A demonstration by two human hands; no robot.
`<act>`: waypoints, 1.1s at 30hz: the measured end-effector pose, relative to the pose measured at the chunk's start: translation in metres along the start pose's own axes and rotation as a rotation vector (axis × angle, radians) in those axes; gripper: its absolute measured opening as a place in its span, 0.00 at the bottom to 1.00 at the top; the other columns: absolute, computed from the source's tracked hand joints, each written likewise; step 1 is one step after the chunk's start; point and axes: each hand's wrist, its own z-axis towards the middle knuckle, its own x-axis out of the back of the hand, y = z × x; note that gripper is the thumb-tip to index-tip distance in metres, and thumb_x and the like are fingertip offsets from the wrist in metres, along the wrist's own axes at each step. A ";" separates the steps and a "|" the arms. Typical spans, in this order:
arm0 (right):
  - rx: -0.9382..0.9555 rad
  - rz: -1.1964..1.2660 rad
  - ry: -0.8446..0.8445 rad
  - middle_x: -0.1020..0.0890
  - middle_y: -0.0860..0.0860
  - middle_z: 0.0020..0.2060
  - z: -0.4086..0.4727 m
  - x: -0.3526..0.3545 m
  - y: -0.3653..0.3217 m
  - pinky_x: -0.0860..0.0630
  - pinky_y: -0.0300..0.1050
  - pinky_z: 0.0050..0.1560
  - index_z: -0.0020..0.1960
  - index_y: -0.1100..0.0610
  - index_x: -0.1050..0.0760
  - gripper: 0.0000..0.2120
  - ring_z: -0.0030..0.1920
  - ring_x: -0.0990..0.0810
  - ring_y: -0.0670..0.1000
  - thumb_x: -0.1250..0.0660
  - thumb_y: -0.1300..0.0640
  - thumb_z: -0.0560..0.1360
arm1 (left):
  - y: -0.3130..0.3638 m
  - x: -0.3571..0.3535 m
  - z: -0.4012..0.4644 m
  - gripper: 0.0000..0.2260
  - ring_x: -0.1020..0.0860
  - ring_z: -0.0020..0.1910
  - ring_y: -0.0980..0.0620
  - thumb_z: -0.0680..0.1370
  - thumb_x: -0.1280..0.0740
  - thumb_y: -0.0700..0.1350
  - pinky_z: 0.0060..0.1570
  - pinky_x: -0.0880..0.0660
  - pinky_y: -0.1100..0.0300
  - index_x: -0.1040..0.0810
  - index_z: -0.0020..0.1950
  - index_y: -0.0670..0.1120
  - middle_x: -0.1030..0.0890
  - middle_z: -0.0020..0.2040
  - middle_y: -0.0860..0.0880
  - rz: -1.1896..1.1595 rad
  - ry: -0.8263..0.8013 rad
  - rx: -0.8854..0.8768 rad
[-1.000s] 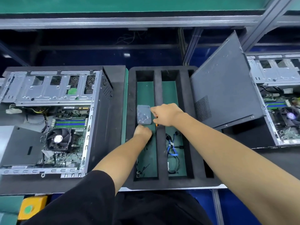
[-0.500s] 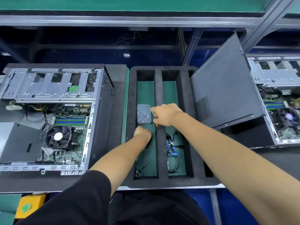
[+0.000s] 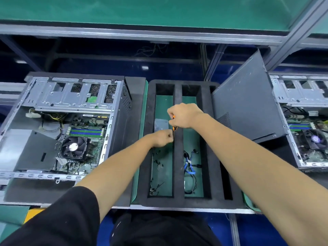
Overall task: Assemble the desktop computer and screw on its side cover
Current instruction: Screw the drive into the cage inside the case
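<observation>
Nearest me, I am seeing black sleeves and two bare forearms reaching out over a black foam tray with long rectangular slots and a green mat floor. In its left slot small dark screws are lying scattered; in the middle slot a glossy blue cable is coiling beside thin black leads. My left hand is hovering over the left slot with fingers curled into a pinch at the tip of the screwdriver; whatever it is pinching is too small to tell. My right hand is gripping the orange-and-black screwdriver in a closed fist, shaft pointing down. Just beyond lies a flat grey plastic box. To the left the open computer case is lying on its side, stamped metal and round fan showing. On the right the matte dark side cover is leaning tilted, perforated near one corner.
</observation>
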 end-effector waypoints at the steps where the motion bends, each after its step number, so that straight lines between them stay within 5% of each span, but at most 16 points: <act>1: -0.005 0.018 0.020 0.19 0.48 0.39 0.001 0.010 -0.001 0.34 0.44 0.35 0.41 0.52 0.27 0.05 0.41 0.21 0.53 0.34 0.51 0.73 | 0.000 0.008 -0.005 0.13 0.35 0.36 0.53 0.82 0.41 0.38 0.35 0.38 0.59 0.35 0.39 0.49 0.32 0.37 0.52 -0.135 0.040 0.013; 5: -0.030 0.089 0.095 0.21 0.45 0.35 0.005 0.052 -0.007 0.33 0.44 0.36 0.38 0.52 0.24 0.06 0.38 0.22 0.49 0.31 0.50 0.68 | -0.005 0.029 -0.030 0.11 0.37 0.27 0.58 0.87 0.42 0.43 0.28 0.40 0.63 0.26 0.46 0.47 0.34 0.32 0.52 -0.711 0.176 0.065; 10: -0.064 0.201 0.158 0.20 0.45 0.31 0.010 0.088 -0.017 0.33 0.43 0.34 0.35 0.52 0.24 0.05 0.33 0.23 0.48 0.32 0.51 0.64 | -0.017 0.041 -0.057 0.11 0.42 0.29 0.55 0.87 0.43 0.46 0.27 0.41 0.64 0.27 0.49 0.43 0.38 0.33 0.50 -1.164 0.202 0.029; 17: -0.048 0.209 0.174 0.19 0.46 0.30 0.016 0.110 -0.036 0.30 0.44 0.36 0.37 0.52 0.23 0.03 0.33 0.22 0.50 0.33 0.53 0.65 | -0.025 0.052 -0.075 0.09 0.37 0.28 0.57 0.87 0.46 0.39 0.28 0.39 0.65 0.27 0.52 0.43 0.27 0.35 0.50 -1.313 0.189 -0.051; 19: -0.048 0.181 0.158 0.18 0.46 0.32 0.016 0.110 -0.038 0.30 0.44 0.37 0.36 0.52 0.24 0.03 0.34 0.21 0.50 0.32 0.54 0.65 | -0.028 0.050 -0.074 0.09 0.38 0.28 0.56 0.86 0.45 0.38 0.29 0.40 0.64 0.27 0.51 0.42 0.28 0.35 0.49 -1.117 0.201 0.008; 24: -0.057 0.133 0.047 0.17 0.49 0.36 0.013 0.089 -0.036 0.29 0.46 0.38 0.35 0.53 0.25 0.04 0.37 0.21 0.53 0.31 0.54 0.65 | -0.025 0.032 -0.058 0.13 0.25 0.43 0.46 0.84 0.36 0.50 0.44 0.30 0.55 0.24 0.51 0.40 0.21 0.45 0.43 0.045 0.166 0.027; 29: -0.024 0.070 -0.050 0.16 0.50 0.39 0.012 0.051 -0.027 0.27 0.47 0.41 0.36 0.53 0.26 0.04 0.44 0.18 0.55 0.32 0.54 0.67 | -0.020 0.008 -0.036 0.10 0.20 0.56 0.45 0.81 0.31 0.50 0.52 0.30 0.56 0.18 0.57 0.46 0.16 0.55 0.47 0.494 0.026 -0.050; 33: -0.015 0.070 -0.090 0.16 0.51 0.39 0.010 0.027 -0.014 0.28 0.46 0.39 0.37 0.52 0.27 0.04 0.41 0.19 0.54 0.32 0.55 0.68 | -0.022 0.008 -0.019 0.15 0.22 0.62 0.47 0.79 0.32 0.38 0.61 0.32 0.55 0.21 0.65 0.48 0.17 0.60 0.50 0.842 -0.042 0.030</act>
